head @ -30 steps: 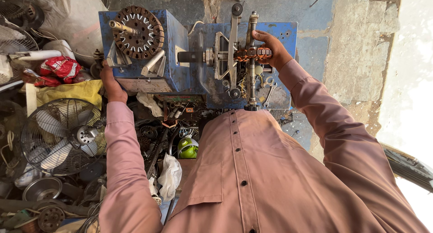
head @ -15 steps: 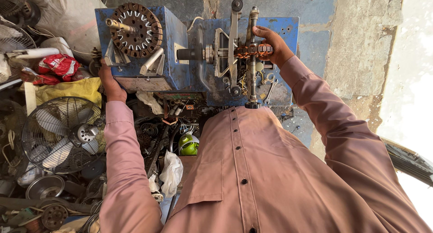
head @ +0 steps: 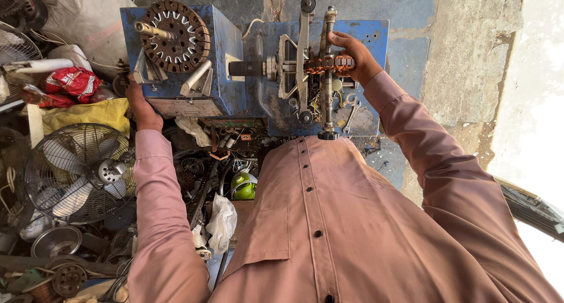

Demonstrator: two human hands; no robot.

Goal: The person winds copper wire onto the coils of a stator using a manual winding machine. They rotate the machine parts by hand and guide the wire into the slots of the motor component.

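Note:
A blue metal winding machine (head: 235, 74) stands in front of me. A round slotted motor stator (head: 175, 36) lies on its left box. My left hand (head: 141, 106) rests against the box's lower left side, fingers pressed to it. My right hand (head: 355, 56) grips a copper-wound coil (head: 329, 63) mounted between the upright arms of the machine's metal frame (head: 305, 56). A black shaft (head: 247, 68) joins the box to the frame. I wear a pink-brown buttoned shirt.
A table fan with a wire guard (head: 79, 171) lies at left among motor parts and scrap. A red wrapper (head: 73, 83) and yellow cloth (head: 88, 115) sit by the machine. A green round object (head: 244, 185) and a white bag (head: 222, 221) lie below. A grey wall (head: 458, 62) stands right.
The view has shifted slightly. My right hand stays on the coil and my left hand stays at the box's side.

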